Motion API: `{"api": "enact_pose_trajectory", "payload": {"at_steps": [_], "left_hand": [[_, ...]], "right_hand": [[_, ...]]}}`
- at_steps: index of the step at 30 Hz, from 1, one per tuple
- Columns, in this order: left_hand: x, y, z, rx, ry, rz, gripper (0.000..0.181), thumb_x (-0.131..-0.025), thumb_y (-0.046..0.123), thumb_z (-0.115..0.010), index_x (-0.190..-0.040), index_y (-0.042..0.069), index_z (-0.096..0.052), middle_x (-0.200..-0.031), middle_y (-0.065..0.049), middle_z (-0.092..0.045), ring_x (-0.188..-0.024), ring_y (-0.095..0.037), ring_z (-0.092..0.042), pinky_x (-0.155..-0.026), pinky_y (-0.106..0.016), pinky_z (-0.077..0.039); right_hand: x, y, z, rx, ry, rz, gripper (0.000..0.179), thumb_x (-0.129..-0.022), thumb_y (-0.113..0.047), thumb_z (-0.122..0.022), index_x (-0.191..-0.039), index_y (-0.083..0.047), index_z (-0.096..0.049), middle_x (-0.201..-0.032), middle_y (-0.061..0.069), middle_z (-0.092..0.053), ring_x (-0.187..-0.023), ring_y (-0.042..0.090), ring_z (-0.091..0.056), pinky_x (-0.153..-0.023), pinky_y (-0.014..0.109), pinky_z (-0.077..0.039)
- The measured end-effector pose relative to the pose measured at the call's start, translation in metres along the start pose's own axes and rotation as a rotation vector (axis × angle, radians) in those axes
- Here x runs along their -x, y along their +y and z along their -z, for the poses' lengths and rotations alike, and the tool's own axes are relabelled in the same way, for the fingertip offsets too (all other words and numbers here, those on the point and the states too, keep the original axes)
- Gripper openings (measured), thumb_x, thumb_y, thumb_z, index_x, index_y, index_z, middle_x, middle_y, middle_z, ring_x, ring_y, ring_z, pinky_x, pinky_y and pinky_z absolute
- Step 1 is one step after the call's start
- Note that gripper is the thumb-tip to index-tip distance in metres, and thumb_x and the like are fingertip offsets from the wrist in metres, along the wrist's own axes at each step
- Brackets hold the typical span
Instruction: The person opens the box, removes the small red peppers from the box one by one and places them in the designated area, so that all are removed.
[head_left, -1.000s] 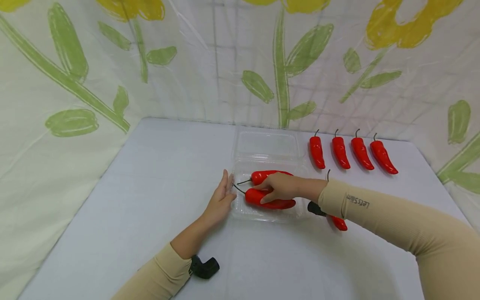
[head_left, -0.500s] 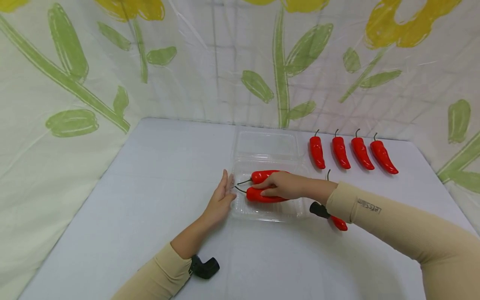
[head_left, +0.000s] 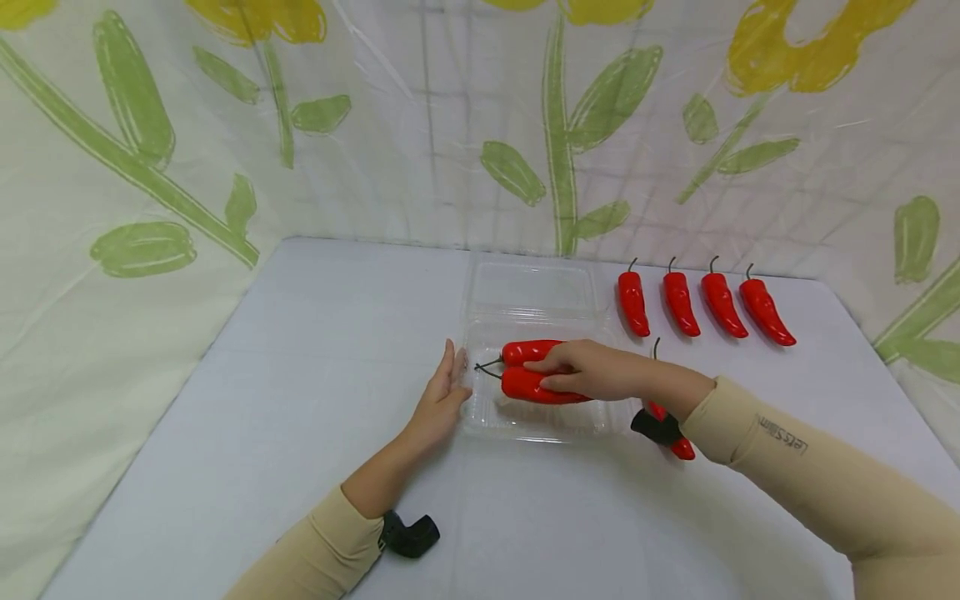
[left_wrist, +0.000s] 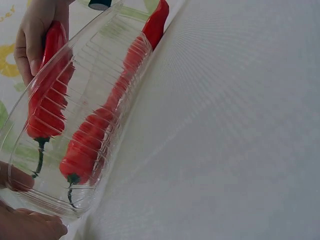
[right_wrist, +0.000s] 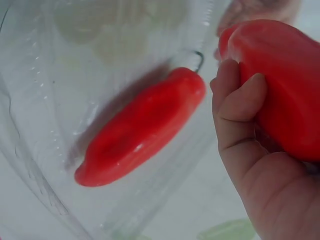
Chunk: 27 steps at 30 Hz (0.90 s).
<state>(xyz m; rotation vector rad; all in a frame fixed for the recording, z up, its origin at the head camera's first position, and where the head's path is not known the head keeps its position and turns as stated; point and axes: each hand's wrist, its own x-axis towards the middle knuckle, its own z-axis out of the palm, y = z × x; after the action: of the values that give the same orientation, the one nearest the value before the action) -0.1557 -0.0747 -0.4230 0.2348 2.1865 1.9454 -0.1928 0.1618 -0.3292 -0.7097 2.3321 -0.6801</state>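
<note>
A clear plastic clamshell box lies with its lid folded back. My left hand rests against the box's left end, fingers extended along the wall and thumb at the rim. My right hand grips a red chili pepper over the box, its stem pointing left. The right wrist view shows this pepper close up in the curled fingers. Another red pepper lies on the box floor, its tip covered by my right hand in the head view.
Several red peppers stand in a row at the back right, stems toward the wall. One more pepper lies right of the box, partly hidden by the black right wrist camera. A curtain with painted flowers hangs behind the table.
The held pepper has shifted slightly away from me, now right beside the other pepper. My right hand and forearm have moved a little to the right; the left hand stays put.
</note>
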Motion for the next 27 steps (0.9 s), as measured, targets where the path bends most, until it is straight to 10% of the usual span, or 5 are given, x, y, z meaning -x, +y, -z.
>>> {"api": "enact_pose_trajectory", "payload": {"at_steps": [27], "left_hand": [[0.001,0.003,-0.001,0.002,0.008,0.001,0.071,-0.087,-0.008,-0.033,-0.147,-0.003,0.004,-0.155,-0.020,-0.012,-0.144,-0.029,-0.008,-0.116,-0.046,-0.007]], "right_hand": [[0.068,0.022,-0.018,-0.302,0.353,0.019,0.046,-0.091,-0.025,-0.056,-0.136,-0.018,-0.050,-0.118,0.010,-0.058,-0.104,0.029,-0.048,-0.071,0.029,-0.053]]}}
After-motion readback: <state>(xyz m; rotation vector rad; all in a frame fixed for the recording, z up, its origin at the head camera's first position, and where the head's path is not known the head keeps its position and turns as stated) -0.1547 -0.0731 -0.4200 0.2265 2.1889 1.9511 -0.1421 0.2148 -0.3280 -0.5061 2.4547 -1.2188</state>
